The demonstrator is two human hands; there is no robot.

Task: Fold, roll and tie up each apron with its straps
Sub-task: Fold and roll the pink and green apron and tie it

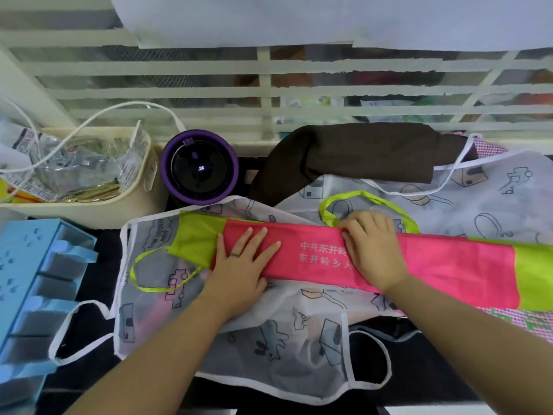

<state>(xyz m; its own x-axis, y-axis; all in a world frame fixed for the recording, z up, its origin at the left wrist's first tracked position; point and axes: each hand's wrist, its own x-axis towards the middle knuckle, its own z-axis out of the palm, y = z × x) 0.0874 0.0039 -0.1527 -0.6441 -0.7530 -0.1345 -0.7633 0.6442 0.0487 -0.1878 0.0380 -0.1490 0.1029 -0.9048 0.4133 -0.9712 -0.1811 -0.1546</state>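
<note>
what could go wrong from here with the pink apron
1. The far strap loop beside the right hand and the near strap loop at the left end both lie loose. Rolling now could trap them inside, leaving nothing to tie with.
2. The pink apron lies on a thin white printed apron, which may drag or bunch under the left hand.

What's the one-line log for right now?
step: folding | pink apron: long folded strip on white printed apron | left hand: flat on it | right hand: fingers curled at its top edge
</note>
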